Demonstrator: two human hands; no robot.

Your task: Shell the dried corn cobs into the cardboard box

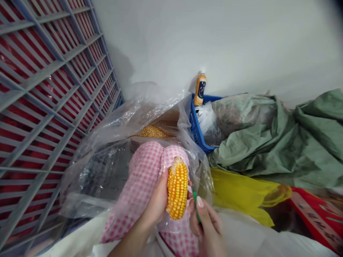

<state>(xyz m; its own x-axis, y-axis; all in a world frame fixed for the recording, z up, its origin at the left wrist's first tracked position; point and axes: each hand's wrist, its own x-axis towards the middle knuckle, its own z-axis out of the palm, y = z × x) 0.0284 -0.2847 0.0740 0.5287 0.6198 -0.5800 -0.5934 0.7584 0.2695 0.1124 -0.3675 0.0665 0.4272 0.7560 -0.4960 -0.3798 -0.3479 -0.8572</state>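
An ear of corn (178, 191) with yellow kernels stands nearly upright over my lap, its bare pale tip at the top. My left hand (160, 194) is closed around its left side and back. Just right of the cob, my right hand (205, 221) grips a thin green-handled tool (196, 205); its working end is hard to make out. Beyond my knees in pink checked trousers (146, 171), loose corn kernels (155, 132) lie in a box lined with a clear plastic bag (112, 132).
Slatted plastic crates (53, 89) rise on the left. At the back right, a blue basket (197, 128) holds bags and an orange bottle (200, 88). Green cloth (289, 135), a yellow bag (238, 192) and a red box (318, 217) lie to the right. A white wall (214, 39) stands behind.
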